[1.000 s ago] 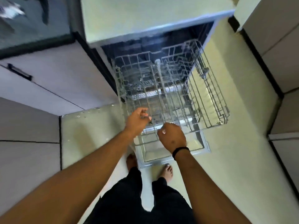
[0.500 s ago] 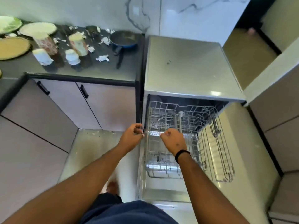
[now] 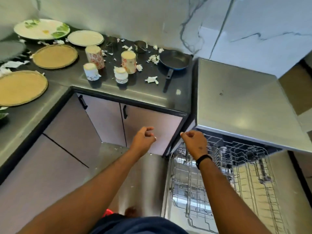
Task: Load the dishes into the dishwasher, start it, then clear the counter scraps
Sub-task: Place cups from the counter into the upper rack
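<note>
The dishwasher point(image 3: 244, 102) stands open at the right with its empty wire rack point(image 3: 244, 168) pulled out. My right hand point(image 3: 194, 143) hovers over the rack's near left corner, fingers curled in, holding nothing. My left hand point(image 3: 143, 138) is in front of the cabinet doors, loosely curled and empty. On the dark counter point(image 3: 143, 95) are a floral plate point(image 3: 42, 28), a white plate point(image 3: 85, 38), two tan round plates point(image 3: 54, 56), several upside-down cups point(image 3: 94, 56) and a blue frying pan point(image 3: 174, 61). Paper scraps point(image 3: 152, 79) lie among them.
Cabinet doors with black handles point(image 3: 125, 112) sit under the counter, left of the dishwasher. A small dark bowl point(image 3: 140, 45) stands near the marble wall. The counter turns a corner along the left. Crumbs dot the floor point(image 3: 118, 149) below my arms.
Both hands have let go of the rack's front edge and lifted. My view has swung up and left, bringing the counter and its dishes into sight.
</note>
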Demonstrator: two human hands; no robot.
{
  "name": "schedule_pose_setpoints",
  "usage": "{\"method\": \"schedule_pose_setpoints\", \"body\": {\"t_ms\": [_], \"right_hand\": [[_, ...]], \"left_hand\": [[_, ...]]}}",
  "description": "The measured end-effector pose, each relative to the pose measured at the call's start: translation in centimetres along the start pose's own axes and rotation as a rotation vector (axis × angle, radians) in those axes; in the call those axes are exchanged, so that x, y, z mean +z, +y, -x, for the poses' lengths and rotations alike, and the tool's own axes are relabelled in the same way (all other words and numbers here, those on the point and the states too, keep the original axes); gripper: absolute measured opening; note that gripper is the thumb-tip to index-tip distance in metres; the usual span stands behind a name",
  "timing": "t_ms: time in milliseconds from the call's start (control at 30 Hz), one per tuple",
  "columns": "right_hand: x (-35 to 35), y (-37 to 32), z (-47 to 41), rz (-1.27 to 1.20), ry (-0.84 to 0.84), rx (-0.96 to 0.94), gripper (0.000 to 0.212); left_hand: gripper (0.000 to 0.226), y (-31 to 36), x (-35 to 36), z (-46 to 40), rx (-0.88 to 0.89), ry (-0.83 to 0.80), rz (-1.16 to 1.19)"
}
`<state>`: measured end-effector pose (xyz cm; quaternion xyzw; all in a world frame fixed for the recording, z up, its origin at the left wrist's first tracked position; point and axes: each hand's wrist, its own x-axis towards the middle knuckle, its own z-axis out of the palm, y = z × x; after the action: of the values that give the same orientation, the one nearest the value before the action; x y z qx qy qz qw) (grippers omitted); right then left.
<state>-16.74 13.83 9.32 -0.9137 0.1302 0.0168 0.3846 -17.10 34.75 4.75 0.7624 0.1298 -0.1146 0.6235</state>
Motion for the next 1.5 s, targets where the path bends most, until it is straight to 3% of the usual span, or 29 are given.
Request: {"method": "schedule_pose_setpoints", "body": {"t_ms": [367, 767, 1167, 1267, 1400, 1500], "right_hand": [[4.2, -5.6, -7.8, -0.108, -0.038, -0.054, 0.031], [5.3, -10.6, -23.3, -0.106, -0.122, -0.140, 0.025], [10.6, -18.5, -29.5, -0.117, -0.267, -0.265, 0.023], [12.2, -20.9, -30.3, -0.102, -0.298, -0.273, 0.020], [14.8, -24.2, -30.5, -0.072, -0.360, -0.283, 0.015], [17.3, -25.6, -30.4, -0.031, -0.429, -0.260, 0.018]], "left_hand": [[0.036, 3.0, -2.5, -7.1, 0.001, 0.050, 0.124], [0.024, 10.5, -3.9, -20.9, 0.057, 0.135, 0.104], [0.023, 12.5, -10.3, -25.0, 0.090, 0.232, 0.143], [0.022, 11.3, -13.4, -25.7, 0.102, 0.287, 0.070], [0.019, 9.2, -16.7, -26.8, 0.087, 0.477, -0.060], [0.032, 8.4, -18.0, -27.1, 0.124, 0.516, -0.160]]}}
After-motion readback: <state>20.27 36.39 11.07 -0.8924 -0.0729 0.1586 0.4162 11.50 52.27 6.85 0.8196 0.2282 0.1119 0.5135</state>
